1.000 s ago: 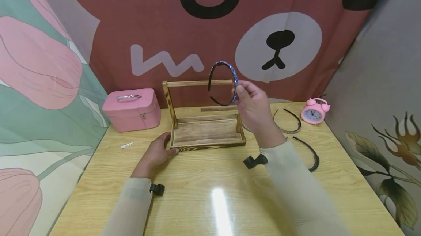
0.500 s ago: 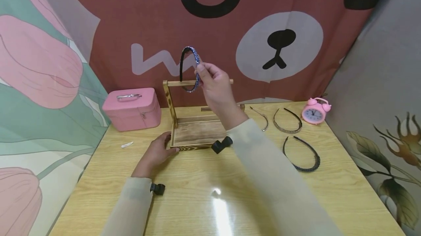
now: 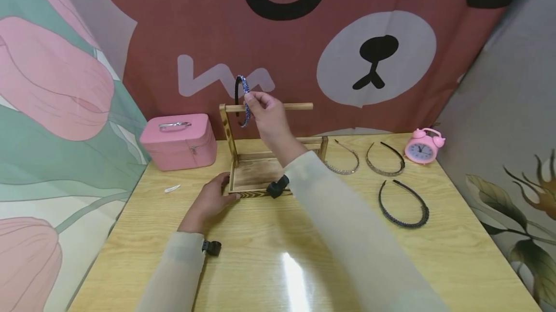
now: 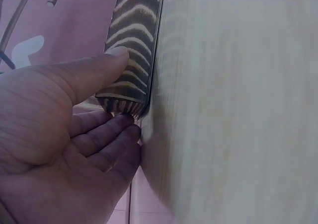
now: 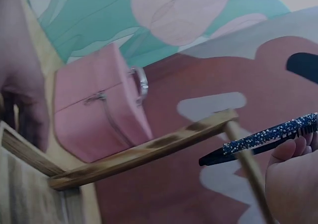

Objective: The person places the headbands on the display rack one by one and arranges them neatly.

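Observation:
My right hand (image 3: pixel 271 116) pinches a headband (image 3: pixel 246 85) covered in blue sparkle, black on its inside. The headband stands upright at the left part of the wooden rack's top bar (image 3: pixel 299 106), close to the post (image 3: pixel 228 133). In the right wrist view its blue side (image 5: pixel 268 134) and black side straddle the bar's line; whether they touch it I cannot tell. My left hand (image 3: pixel 213 198) grips the front left corner of the rack's tray (image 3: pixel 252 195), thumb (image 4: pixel 107 70) on the striped front face and fingers curled at the end. My right forearm hides part of the tray.
Three more headbands lie on the table to the right: a thin beaded one (image 3: pixel 343 172), a glittery one (image 3: pixel 384 173) and a dark one (image 3: pixel 404 225). A pink alarm clock (image 3: pixel 421 150) stands behind them. Left are a pink case (image 3: pixel 178 143) and a white hair clip (image 3: pixel 172 189).
My right hand has carried the blue headband leftward from the rack's right side, first rising, then lowering it to the bar's left part. My left hand has stayed at the tray corner.

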`<act>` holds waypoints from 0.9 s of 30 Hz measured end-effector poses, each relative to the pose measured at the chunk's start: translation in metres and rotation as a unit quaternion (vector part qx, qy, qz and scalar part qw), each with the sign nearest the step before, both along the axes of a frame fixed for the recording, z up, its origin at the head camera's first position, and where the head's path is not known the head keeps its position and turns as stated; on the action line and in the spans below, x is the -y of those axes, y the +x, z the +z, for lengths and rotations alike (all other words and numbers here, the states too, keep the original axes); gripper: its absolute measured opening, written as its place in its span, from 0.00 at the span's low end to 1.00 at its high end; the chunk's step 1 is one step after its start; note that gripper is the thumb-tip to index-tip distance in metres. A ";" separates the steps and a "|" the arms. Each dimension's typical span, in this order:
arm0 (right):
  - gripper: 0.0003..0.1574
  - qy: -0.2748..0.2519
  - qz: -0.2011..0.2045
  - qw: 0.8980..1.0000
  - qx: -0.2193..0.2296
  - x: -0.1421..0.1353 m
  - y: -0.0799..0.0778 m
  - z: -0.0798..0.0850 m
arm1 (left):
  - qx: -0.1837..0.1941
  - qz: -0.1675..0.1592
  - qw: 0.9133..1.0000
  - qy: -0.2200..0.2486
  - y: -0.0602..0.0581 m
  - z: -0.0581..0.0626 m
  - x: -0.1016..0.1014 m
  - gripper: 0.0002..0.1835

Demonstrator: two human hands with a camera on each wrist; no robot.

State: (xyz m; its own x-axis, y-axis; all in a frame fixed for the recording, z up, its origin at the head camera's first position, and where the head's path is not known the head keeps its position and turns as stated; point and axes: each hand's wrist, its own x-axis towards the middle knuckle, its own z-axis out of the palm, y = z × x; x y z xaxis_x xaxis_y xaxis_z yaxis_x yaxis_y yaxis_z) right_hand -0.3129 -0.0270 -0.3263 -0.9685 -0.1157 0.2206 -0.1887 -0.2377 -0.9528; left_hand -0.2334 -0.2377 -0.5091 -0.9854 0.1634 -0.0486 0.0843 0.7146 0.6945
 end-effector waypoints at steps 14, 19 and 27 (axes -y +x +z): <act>0.17 0.102 -0.047 0.993 0.047 0.040 0.000 -0.022 | 0.000 0.000 1.000 -0.010 0.001 0.005 -0.003 0.46; 0.16 0.104 -0.051 0.992 0.046 0.046 0.001 -0.028 | -0.003 0.007 1.000 -0.015 0.002 0.005 -0.002 0.46; 0.18 0.119 -0.057 0.990 0.049 0.051 -0.001 -0.035 | -0.001 0.007 1.000 -0.015 0.001 0.005 -0.004 0.46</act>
State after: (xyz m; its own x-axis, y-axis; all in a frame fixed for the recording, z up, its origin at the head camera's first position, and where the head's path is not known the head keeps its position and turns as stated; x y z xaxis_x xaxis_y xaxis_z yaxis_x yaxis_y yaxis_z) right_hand -0.3143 -0.0782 -0.3615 -0.9937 -0.0415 0.1042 -0.1048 0.0136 -0.9944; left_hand -0.2325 -0.2334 -0.5044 -0.9876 0.1487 -0.0506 0.0764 0.7362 0.6725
